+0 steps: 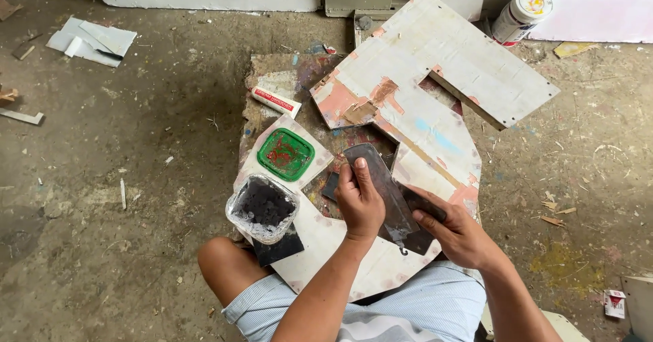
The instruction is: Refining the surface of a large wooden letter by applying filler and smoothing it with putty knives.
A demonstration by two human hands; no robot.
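1. Left hand (360, 202) clamped on a broad dark scraper blade (378, 178), thumb laid along its face; right hand (457, 232) gripping a second dark scraper (418, 209) pressed against the first, hands close together.
2. Just left of the left hand: clear tub of black putty (262, 207), open, green lid (286, 154) lying beyond it.
3. Beyond both hands: white board (422, 76) with peeled, pinkish patches, resting on the floor (136, 178).
4. Judged early: blades look nearly bare, patches unfilled, putty tub well stocked.
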